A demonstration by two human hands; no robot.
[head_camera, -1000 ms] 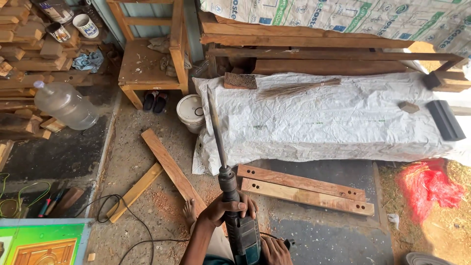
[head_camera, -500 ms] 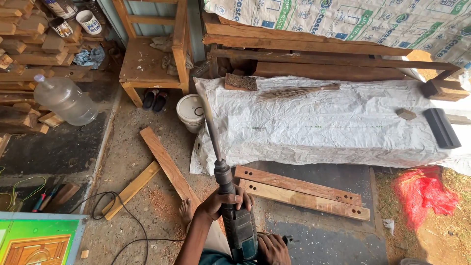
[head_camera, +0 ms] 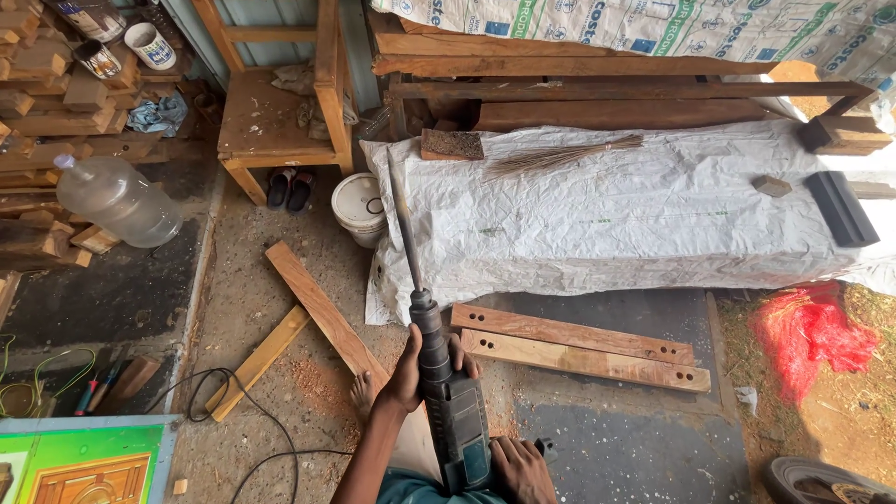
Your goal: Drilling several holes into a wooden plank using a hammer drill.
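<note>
Left hand (head_camera: 411,369), previously wrapped over the front of the drill (head_camera: 448,401), now grips its barrel from the side; right hand (head_camera: 520,469) stays closed on the rear handle. Long bit (head_camera: 403,224) points to 12 o'clock. Two drilled planks (head_camera: 579,347) lie at 3 o'clock on the sawdust-strewn floor (head_camera: 280,308) below a sheet-covered bench (head_camera: 635,210).

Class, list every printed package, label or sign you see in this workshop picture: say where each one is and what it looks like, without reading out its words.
Printed sacking: top edge, above the stacked planks; white woven sheet with green and blue print.
Small tub: top left, on the timber pile; white, round, with a blue label.
Tin: top left corner beside the tub; round, with a pale label.
Printed board: bottom left corner; flat, bright green, with an orange door picture.
</note>
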